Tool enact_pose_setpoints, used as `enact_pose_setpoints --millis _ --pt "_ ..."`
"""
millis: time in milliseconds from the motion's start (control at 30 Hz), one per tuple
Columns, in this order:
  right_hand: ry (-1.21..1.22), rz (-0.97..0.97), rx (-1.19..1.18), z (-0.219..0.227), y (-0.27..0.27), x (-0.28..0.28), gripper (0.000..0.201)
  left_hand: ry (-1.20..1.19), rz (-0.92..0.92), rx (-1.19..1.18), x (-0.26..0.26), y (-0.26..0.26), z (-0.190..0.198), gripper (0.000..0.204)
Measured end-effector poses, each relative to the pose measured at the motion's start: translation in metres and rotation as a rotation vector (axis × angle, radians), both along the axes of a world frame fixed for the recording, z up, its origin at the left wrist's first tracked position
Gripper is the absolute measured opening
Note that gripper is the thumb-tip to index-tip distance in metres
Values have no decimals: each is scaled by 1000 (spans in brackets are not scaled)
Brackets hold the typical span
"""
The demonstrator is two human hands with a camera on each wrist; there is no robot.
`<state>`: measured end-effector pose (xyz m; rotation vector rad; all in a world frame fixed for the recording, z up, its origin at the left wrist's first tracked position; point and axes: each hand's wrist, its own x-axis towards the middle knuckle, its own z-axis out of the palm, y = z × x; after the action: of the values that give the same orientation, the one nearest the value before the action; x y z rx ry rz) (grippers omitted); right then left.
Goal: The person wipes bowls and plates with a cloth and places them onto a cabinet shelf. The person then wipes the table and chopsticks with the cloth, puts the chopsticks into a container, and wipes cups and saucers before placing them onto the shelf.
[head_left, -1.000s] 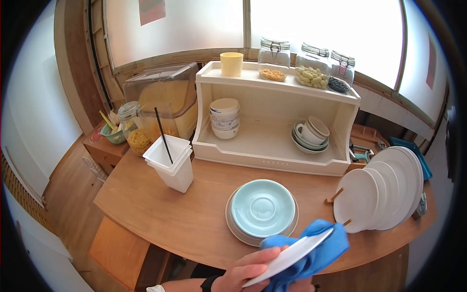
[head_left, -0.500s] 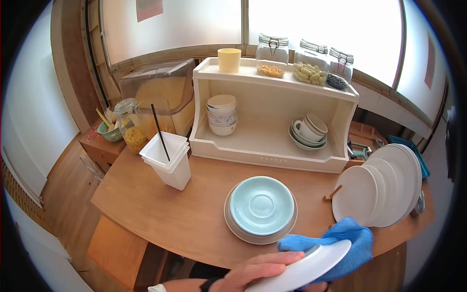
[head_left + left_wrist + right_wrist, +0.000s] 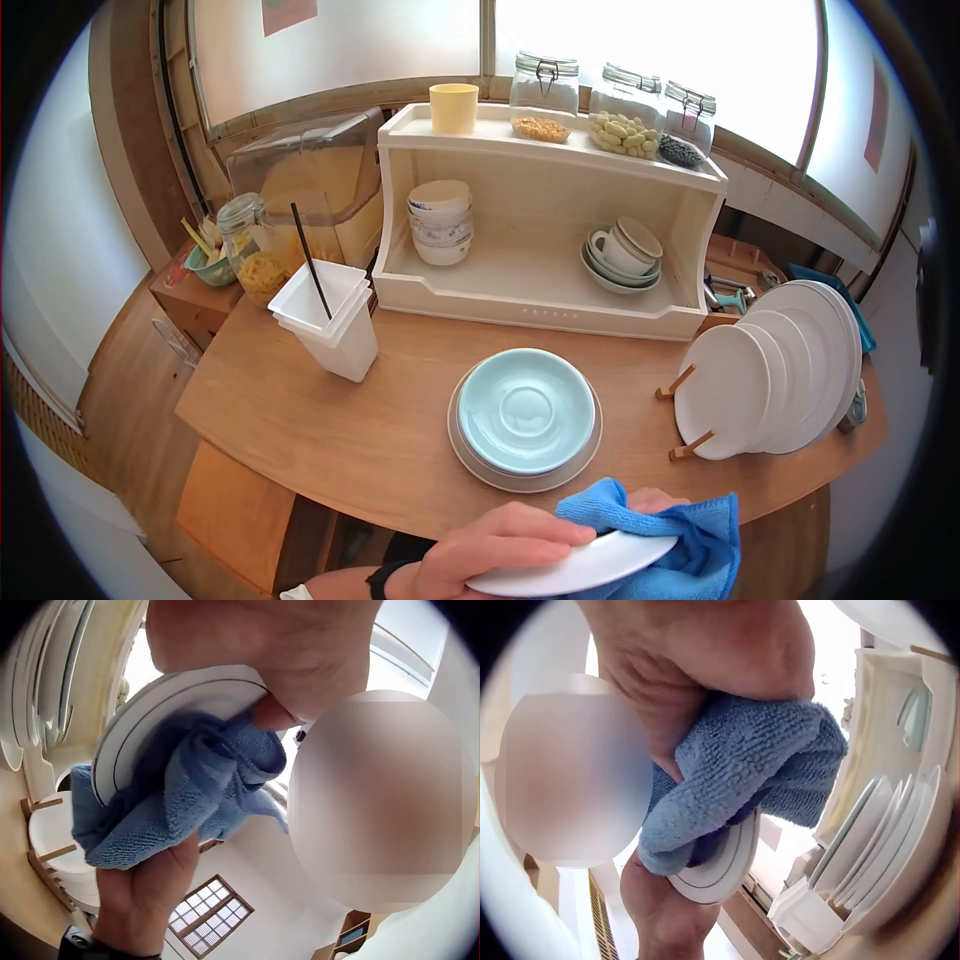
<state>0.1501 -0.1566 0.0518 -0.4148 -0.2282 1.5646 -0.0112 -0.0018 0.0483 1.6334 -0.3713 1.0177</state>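
Observation:
My left hand grips a white plate at its left edge, fingers over the top, near the table's front edge. Around the plate's right side is a bunched blue cloth, held by my right hand, mostly hidden behind it in the head view. Seen from the left wrist, the cloth lies against the plate's ringed underside, with the right hand beneath. Just beyond the hands, a light blue plate rests on a larger beige-rimmed plate on the table.
White plates stand in a wooden rack at the right. Behind, a cream shelf holds bowls and cups, with glass jars on top. White square containers with a black stick stand at the left.
The white plate has tipped from a steep slant to nearly level. The cloth has shifted around its right side, and right-hand fingers now show beyond the cloth. The head view has shifted slightly.

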Motion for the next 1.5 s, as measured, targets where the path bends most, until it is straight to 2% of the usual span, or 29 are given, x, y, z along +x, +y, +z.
enact_pose_setpoints --millis 33,100,167,233,300,367,433,467,500,600,700,733,800,833,900,933,1000,1033,1100,1133,1200,1333,1400,1500 --pt "20 14 -8 1 -6 4 79 35 98 -96 -1 -10 4 29" --pt "52 39 -4 5 -12 12 80 -49 205 -298 7 -31 -1 31" --pt "87 70 -1 7 -14 17 80 -131 253 -322 3 -29 -4 31" --pt "141 107 -13 11 -12 14 80 44 -33 -983 -28 -20 -21 53" --pt "189 144 -6 19 0 10 81 -71 166 -1067 -31 -2 -1 53" --pt "239 192 -9 29 15 4 81 -83 387 -1085 -47 24 0 52" --pt "258 213 -20 21 16 3 80 18 460 -1100 -68 51 -8 52" --pt "264 221 -22 -33 -57 59 78 116 513 -1110 -77 63 -13 52" --pt "270 230 -25 -61 -86 81 77 116 539 -1111 -84 73 -18 52" --pt "276 242 -17 -115 -128 121 73 196 387 -1298 -97 96 -32 44" --pt "269 219 -7 -111 -109 126 69 285 452 -1256 -95 106 -39 39" --pt "265 204 -5 -123 -120 117 68 288 451 -1254 -94 109 -41 39" --pt "258 170 -2 -112 -103 95 66 312 422 -1246 -92 114 -43 34" --pt "255 153 -1 -77 -58 60 64 319 421 -1246 -91 116 -44 34" --pt "245 126 -1 -100 -86 94 62 360 427 -1207 -90 118 -45 32" --pt "239 112 -2 -97 -81 95 61 362 426 -1207 -89 120 -47 32" --pt "224 83 -4 -90 -73 97 58 510 580 -1127 -90 124 -51 31" --pt "216 66 -7 -94 -80 100 57 513 574 -1129 -91 125 -53 31" --pt "199 30 -11 -67 -45 67 55 664 760 -906 -92 129 -55 32" --pt "190 15 -12 -60 -37 70 54 665 755 -907 -95 132 -57 32" --pt "172 -16 -16 -52 -26 60 52 819 962 -419 -102 137 -64 30" --pt "136 -94 -22 -36 -11 57 47 884 982 -280 -110 147 -69 28" --pt "126 -126 -19 -33 -6 45 45 976 1042 -86 -111 148 -66 30" --pt "112 -174 -12 -34 -2 51 42 1079 1101 41 -107 144 -61 32"
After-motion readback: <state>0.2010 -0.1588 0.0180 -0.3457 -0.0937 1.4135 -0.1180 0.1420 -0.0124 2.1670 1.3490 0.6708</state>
